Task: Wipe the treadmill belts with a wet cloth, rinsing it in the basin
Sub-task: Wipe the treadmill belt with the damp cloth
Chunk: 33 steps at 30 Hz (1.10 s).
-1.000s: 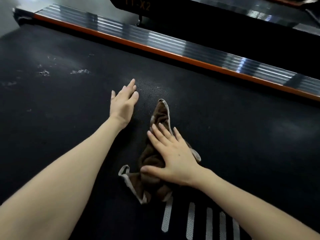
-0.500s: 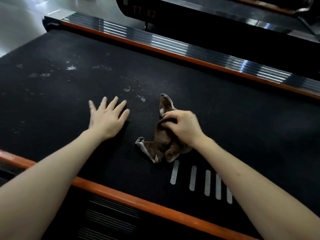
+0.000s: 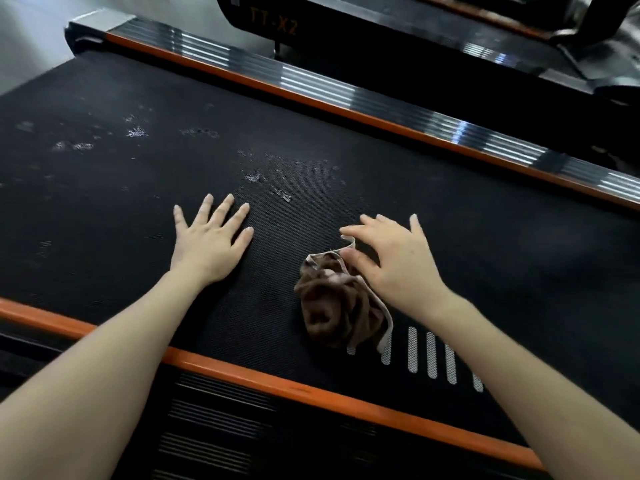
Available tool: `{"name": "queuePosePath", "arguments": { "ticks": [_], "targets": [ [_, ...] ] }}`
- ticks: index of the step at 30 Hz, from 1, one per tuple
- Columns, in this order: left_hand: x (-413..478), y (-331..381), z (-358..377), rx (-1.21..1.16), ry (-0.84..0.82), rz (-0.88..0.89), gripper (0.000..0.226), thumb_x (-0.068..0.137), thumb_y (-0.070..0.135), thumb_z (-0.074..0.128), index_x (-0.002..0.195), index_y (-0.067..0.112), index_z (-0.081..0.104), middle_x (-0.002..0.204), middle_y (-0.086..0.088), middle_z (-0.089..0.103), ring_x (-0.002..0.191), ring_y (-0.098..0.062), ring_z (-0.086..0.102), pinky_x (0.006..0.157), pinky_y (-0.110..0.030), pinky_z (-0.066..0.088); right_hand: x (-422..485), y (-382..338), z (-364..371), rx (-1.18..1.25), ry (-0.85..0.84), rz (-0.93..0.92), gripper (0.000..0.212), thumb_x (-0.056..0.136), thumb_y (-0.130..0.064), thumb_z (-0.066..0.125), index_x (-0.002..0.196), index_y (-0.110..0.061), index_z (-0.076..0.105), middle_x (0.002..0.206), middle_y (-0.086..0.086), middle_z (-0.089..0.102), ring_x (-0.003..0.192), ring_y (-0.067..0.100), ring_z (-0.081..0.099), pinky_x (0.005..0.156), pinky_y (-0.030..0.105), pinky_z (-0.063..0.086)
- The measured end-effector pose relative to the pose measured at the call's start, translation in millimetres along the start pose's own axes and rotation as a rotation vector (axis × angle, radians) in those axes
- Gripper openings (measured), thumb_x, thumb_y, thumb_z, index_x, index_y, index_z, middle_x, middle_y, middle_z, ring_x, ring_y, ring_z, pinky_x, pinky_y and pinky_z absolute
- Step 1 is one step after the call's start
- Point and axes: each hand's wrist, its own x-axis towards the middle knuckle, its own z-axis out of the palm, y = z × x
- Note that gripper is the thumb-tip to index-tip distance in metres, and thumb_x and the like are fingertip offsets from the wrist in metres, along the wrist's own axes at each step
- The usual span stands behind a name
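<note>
Since half a second ago, right hand (image 3: 394, 261) has opened and lifted its fingers off the bunched brown cloth with pale edging (image 3: 337, 303).

Cloth lies crumpled on the black textured treadmill belt (image 3: 138, 209), under and just nearer than the right hand's spread fingers, thumb touching its pale hem. Left hand (image 3: 211, 244) presses flat, fingers apart; whitish smudges (image 3: 266, 185) sit just beyond its fingertips.

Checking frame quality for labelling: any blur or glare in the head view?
Head view: right hand is motion-blurred at the fingers; left hand and cloth sharp; strong striped glare on the far rail; belt dark, wide-angle bending at edges.
</note>
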Motion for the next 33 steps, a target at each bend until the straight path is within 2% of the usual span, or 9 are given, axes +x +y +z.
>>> {"name": "queuePosePath", "arguments": {
  "ticks": [2,4,6,9,11,18,20,24,33],
  "targets": [
    [0,-1,2,0.002,0.008,0.0,0.057,0.095,0.057,0.012,0.15,0.039,0.009,0.16,0.009,0.002,0.147,-0.018,-0.006,0.113,-0.059,-0.006,-13,-5,13,-0.06,0.042,-0.05,0.055,0.088,-0.058,0.036,0.13,-0.029,0.056,0.143,0.01,0.047,0.137,0.032,0.036,0.11,0.061,0.009],
    [1,-2,4,0.001,0.008,0.0,0.058,0.095,0.057,0.011,0.15,0.039,0.009,0.16,0.009,0.001,0.147,-0.018,-0.006,0.113,-0.059,-0.007,-26,-13,36,-0.046,-0.143,-0.084,0.069,0.08,-0.072,0.026,0.14,-0.041,0.04,0.155,0.006,0.027,0.145,0.031,0.016,0.112,0.061,0.001],
    [2,-3,4,0.003,0.007,0.002,0.058,0.095,0.057,0.01,0.15,0.039,0.008,0.16,0.009,0.001,0.147,-0.019,-0.007,0.113,-0.059,-0.007,-36,-15,66,-0.054,-0.27,-0.137,0.073,0.074,-0.079,0.027,0.141,-0.049,0.032,0.158,0.003,0.017,0.146,0.033,0.006,0.112,0.065,0.003],
    [2,-5,5,0.021,0.003,0.004,0.059,0.094,0.058,0.009,0.15,0.039,0.006,0.16,0.008,0.0,0.147,-0.019,-0.007,0.113,-0.059,-0.006,-31,-6,88,-0.053,-0.206,-0.247,0.055,0.082,-0.07,0.04,0.131,-0.045,0.05,0.15,0.004,0.037,0.139,0.04,0.026,0.106,0.068,0.022],
    [2,-4,6,0.03,0.001,0.003,0.059,0.094,0.057,0.009,0.15,0.039,0.005,0.16,0.009,-0.001,0.147,-0.019,-0.007,0.113,-0.059,-0.006,-13,4,93,-0.022,-0.144,-0.317,0.045,0.087,-0.061,0.043,0.125,-0.041,0.058,0.143,0.003,0.048,0.134,0.04,0.035,0.104,0.067,0.026],
    [1,-4,5,-0.004,0.007,0.008,0.058,0.095,0.058,0.012,0.15,0.039,0.008,0.16,0.009,0.001,0.147,-0.018,-0.007,0.113,-0.058,-0.008,61,-7,103,-0.036,-0.107,-0.142,0.058,0.083,-0.066,0.034,0.126,-0.037,0.059,0.144,0.004,0.046,0.138,0.042,0.027,0.11,0.062,0.016],
    [1,-3,5,0.004,0.011,0.01,0.057,0.095,0.057,0.012,0.15,0.039,0.008,0.16,0.009,0.001,0.147,-0.018,-0.007,0.113,-0.059,-0.008,23,-5,96,0.03,-0.148,-0.309,0.058,0.087,-0.065,0.035,0.126,-0.031,0.06,0.142,0.006,0.049,0.137,0.043,0.029,0.109,0.063,0.02],
    [0,-3,5,0.01,0.009,0.006,0.057,0.096,0.056,0.011,0.15,0.038,0.007,0.16,0.007,0.001,0.147,-0.02,-0.007,0.113,-0.059,-0.008,-48,10,75,0.139,-0.374,-0.633,0.042,0.096,-0.045,0.04,0.132,-0.031,0.056,0.149,-0.001,0.039,0.146,0.029,0.012,0.116,0.056,0.01],
    [2,-1,4,0.032,0.033,0.019,0.051,0.1,0.046,0.016,0.15,0.036,0.01,0.16,0.006,0.003,0.147,-0.022,-0.004,0.112,-0.062,-0.005,6,-50,108,0.141,-0.309,-0.846,0.036,0.088,-0.028,0.059,0.122,-0.019,0.065,0.137,0.009,0.054,0.135,0.034,0.037,0.113,0.055,0.022]
  ]
}}
